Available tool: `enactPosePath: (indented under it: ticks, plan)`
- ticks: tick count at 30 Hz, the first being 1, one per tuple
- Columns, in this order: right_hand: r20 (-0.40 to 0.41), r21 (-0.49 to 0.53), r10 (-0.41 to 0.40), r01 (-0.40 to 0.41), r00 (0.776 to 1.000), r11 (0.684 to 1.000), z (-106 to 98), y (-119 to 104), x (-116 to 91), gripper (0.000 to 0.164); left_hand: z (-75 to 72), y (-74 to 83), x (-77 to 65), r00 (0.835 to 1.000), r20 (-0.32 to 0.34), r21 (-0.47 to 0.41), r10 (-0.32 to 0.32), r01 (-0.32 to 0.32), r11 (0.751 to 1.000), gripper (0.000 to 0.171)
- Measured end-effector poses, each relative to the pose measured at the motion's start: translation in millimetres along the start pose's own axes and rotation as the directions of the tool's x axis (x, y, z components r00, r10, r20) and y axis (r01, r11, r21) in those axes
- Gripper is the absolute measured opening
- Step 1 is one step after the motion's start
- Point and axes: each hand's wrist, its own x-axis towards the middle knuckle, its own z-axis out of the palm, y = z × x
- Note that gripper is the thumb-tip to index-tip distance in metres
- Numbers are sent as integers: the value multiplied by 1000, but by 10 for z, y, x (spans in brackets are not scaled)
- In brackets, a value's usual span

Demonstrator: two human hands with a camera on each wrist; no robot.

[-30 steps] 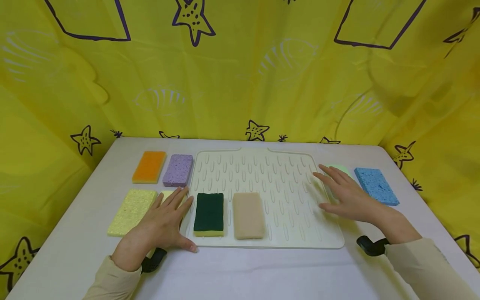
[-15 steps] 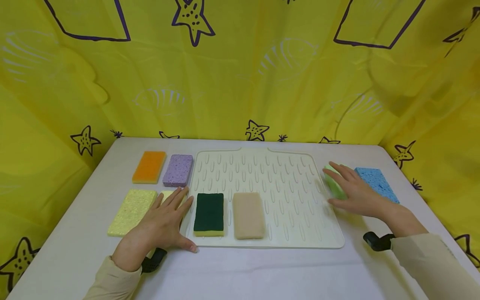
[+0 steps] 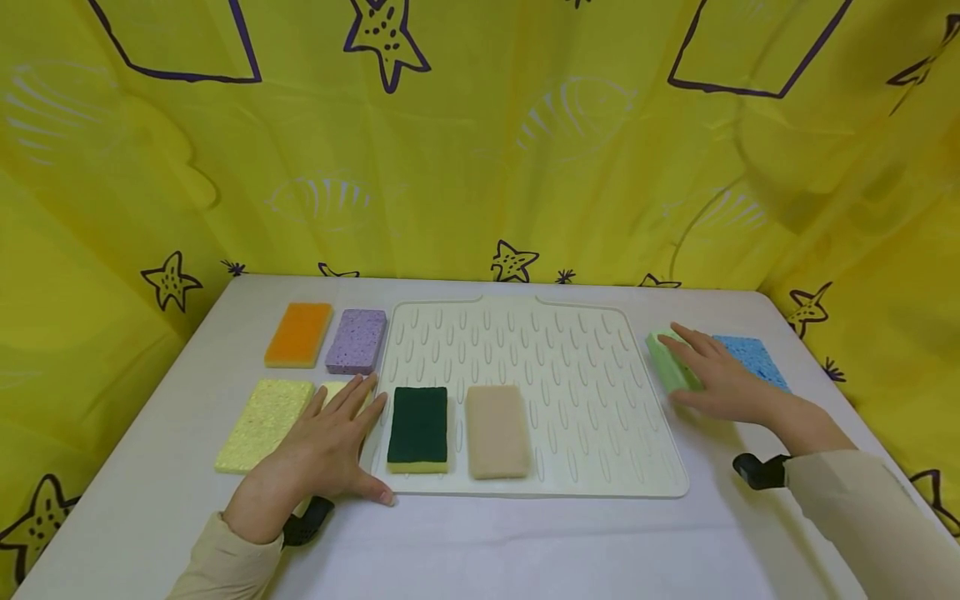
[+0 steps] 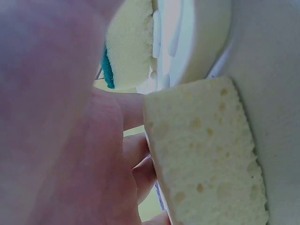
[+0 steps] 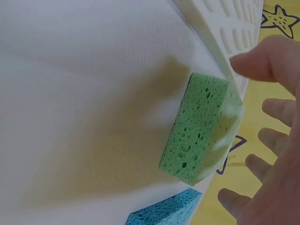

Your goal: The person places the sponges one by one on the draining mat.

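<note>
On the desk (image 3: 525, 546) in the head view, the left hand (image 3: 322, 446) lies fingers spread at the left edge of a white drying mat (image 3: 577, 367) bearing a dark-green-topped scouring sponge (image 3: 418, 425) and a beige sponge (image 3: 498, 431); the right hand (image 3: 720, 379) is over a light green sponge (image 3: 670, 367) near the mat's right edge. In the left wrist view, extended fingers touch a cream sponge (image 4: 201, 154) without gripping. In the right wrist view, thumb and fingers spread wide, holding nothing.
</note>
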Motion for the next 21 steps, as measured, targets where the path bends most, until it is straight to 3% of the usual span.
enactPosePath:
  ticks: [9, 21]
  plan:
    - [48, 22, -4, 3, 999, 1000, -33, 73, 83, 77, 17, -1, 11, 1000, 8, -6, -7, 7, 1000, 131]
    - [186, -43, 105, -98, 977, 994, -118, 138, 235, 95, 13, -8, 9, 1000, 2, -9, -4, 4, 1000, 132]
